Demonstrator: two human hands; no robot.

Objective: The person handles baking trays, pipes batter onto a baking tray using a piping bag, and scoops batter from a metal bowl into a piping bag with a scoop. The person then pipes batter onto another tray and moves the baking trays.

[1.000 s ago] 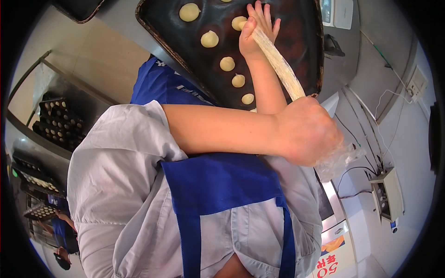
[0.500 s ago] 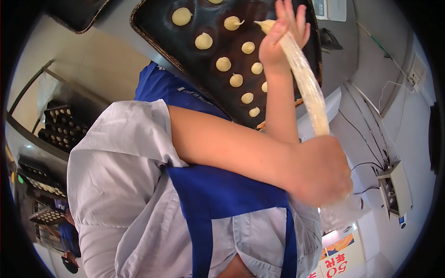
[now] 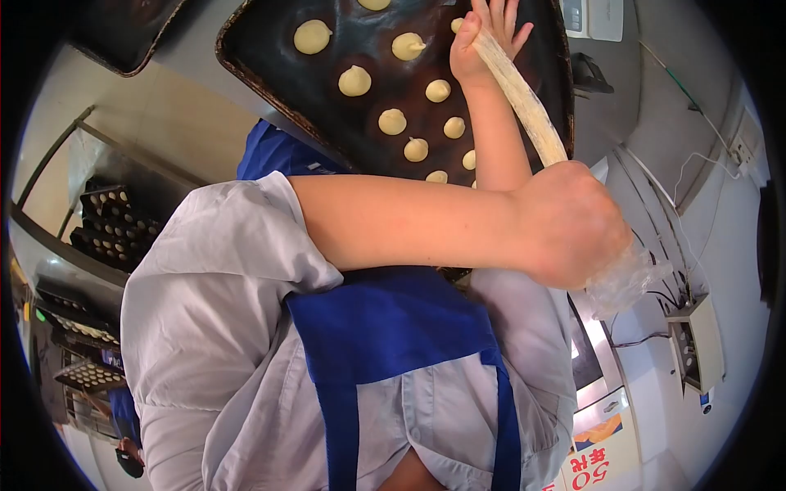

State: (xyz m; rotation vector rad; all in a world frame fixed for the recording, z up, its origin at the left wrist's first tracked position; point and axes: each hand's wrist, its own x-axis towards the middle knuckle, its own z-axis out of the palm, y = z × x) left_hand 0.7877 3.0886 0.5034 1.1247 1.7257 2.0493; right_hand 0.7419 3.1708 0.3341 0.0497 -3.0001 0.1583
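Observation:
My left hand (image 3: 573,225) is closed in a fist around the upper part of a piping bag (image 3: 528,106) with pale batter inside; the clear plastic end (image 3: 626,282) hangs out beyond it. At the bag's narrow end is my right hand (image 3: 483,49), thumb hooked against the bag and the other fingers stretched out and spread. Below this hand lies a dark baking tray (image 3: 278,98) bearing several round mounds of pale batter (image 3: 354,81). The nozzle tip is mostly hidden by the thumb.
Part of another dark tray (image 3: 123,37) shows at the upper left. Racked trays with pale rounds (image 3: 115,225) stand at the left, and another person (image 3: 124,413) is below them. On the right are a wall box (image 3: 696,348), cables and a white device (image 3: 596,18).
My left fist has moved up the picture toward the tray, bringing the bag with it, and more clear plastic shows behind it. The right hand has shifted slightly up and left.

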